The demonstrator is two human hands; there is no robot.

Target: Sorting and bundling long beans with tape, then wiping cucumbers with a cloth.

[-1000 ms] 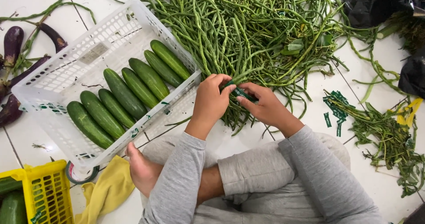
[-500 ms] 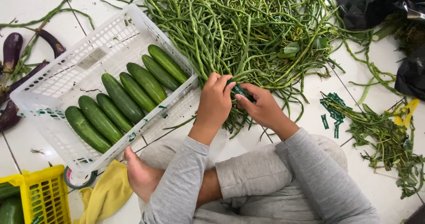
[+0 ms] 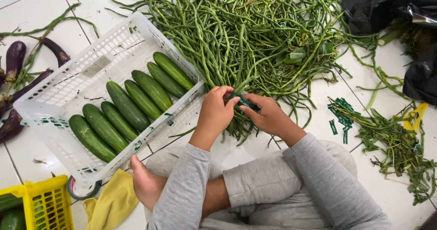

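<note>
Shifted slightly rightward: both hands. Left hand (image 3: 216, 114) and right hand (image 3: 268, 116) pinch green tape (image 3: 243, 102), cinching long beans (image 3: 246, 52); cucumber basket (image 3: 59, 93) at nine o'clock.

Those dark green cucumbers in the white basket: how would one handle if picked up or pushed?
The dark green cucumbers look stiff: each lies straight in the white perforated plastic basket. Their smooth, glossy skin may be slightly slippery. Being round and long, one would probably roll sideways if pushed on the tiled floor.
</note>
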